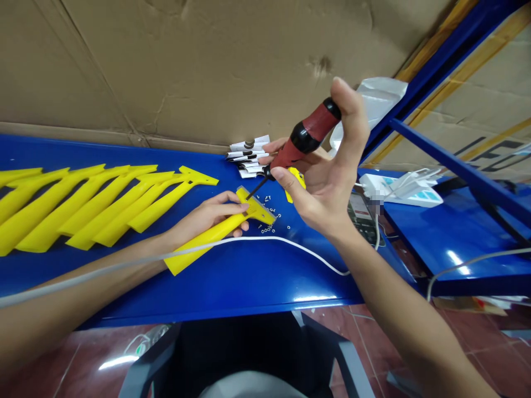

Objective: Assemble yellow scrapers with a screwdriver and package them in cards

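Observation:
My left hand (pixel 215 213) is closed around the neck of a yellow scraper (pixel 211 235), whose wide head points away to the right. In my right hand (pixel 332 177) is a red and black screwdriver (pixel 305 135), held tilted, with the thumb near its butt end. Its thin dark shaft reaches down to the scraper's head, where the tip meets the area near the upper end. Small screws and nuts (pixel 269 221) lie scattered on the blue table just beyond the head. Part of a yellow tool (pixel 295 185) shows behind my right hand.
A row of yellow scrapers (pixel 95 204) overlaps along the table's left side. Folded printed papers (pixel 249 157) lie near the cardboard wall (pixel 207 66). A white cable (pixel 290 243) crosses the table and passes over my left arm. At right are a phone (pixel 360 215) and a white power strip (pixel 402 190).

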The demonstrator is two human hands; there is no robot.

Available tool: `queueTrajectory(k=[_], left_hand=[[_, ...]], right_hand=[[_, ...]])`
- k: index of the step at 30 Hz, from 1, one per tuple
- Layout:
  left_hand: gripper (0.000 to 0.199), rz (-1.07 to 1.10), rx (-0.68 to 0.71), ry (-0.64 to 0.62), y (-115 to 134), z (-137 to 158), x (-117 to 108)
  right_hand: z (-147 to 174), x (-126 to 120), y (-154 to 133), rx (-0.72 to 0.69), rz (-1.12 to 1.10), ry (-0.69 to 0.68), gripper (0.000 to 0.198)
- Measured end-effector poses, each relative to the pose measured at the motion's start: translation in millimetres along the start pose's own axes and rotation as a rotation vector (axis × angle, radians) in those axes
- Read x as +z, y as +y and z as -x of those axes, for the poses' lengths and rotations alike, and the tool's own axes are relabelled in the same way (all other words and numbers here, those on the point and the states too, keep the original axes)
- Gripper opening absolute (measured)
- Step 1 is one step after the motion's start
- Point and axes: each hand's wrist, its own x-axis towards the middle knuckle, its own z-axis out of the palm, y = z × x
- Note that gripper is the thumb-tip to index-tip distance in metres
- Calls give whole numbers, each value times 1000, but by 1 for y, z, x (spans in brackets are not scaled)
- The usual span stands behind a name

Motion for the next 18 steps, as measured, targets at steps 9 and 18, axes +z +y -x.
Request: queueTrajectory(k=[9,18], left_hand=[[27,7,-18,3,1,2,1],[27,55,-7,24,3,2,6]], right_hand=[[-3,-1,1,-95,-69,36,90],[0,-2,-2,-8,10,6,121]])
